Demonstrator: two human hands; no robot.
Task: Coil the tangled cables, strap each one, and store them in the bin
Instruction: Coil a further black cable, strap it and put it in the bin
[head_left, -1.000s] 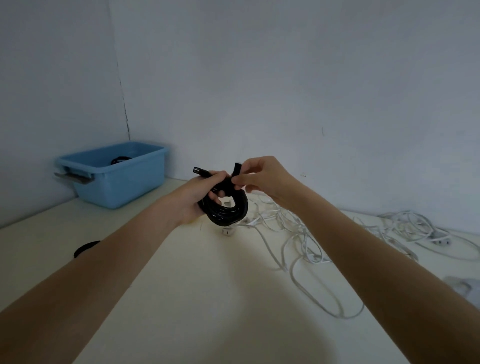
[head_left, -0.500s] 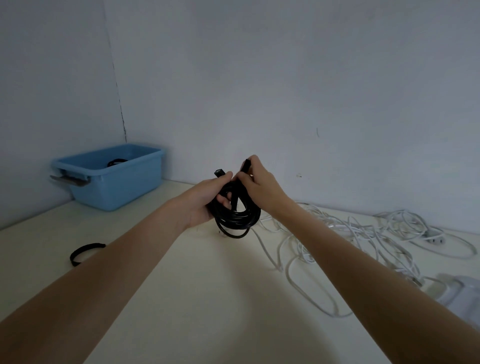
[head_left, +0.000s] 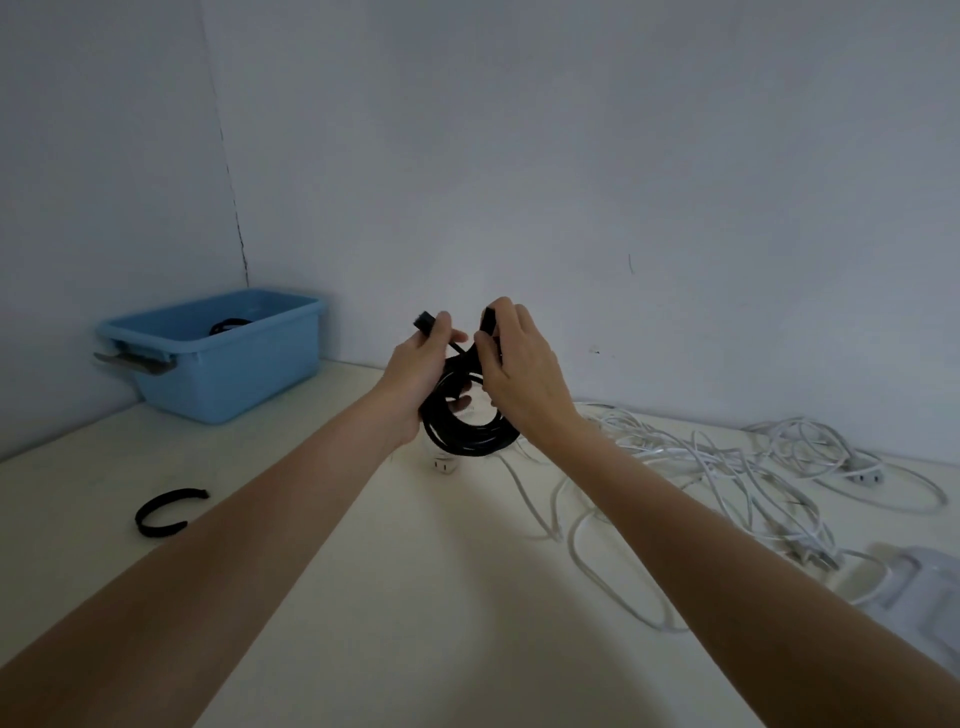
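Black cable (head_left: 470, 431), wound into a coil and held in the air above the table (head_left: 363, 597), in front of the wall. The left hand (head_left: 415, 379) grips the coil's near side with its fingers through the loop, one plug end (head_left: 422, 320) poking up past the thumb. The right hand (head_left: 519, 374) pinches a black strap (head_left: 488, 325) at the top of the coil, fingers curled round it. The step in hand appears to be the strapping of this coil.

Risks from here: if the left grip loosens while the strap goes round, the turns may spring apart and the coil must be wound again. A strap closed over only some turns would leave others free to slip out. The plug end sticking up could be left outside the strap and catch later.

Also shown: a blue bin (head_left: 244, 384) at the left against the wall, with something dark inside; a spare strap (head_left: 166, 512) lying open on the table; white cables (head_left: 727, 467) tangled at the right, not yet coiled.
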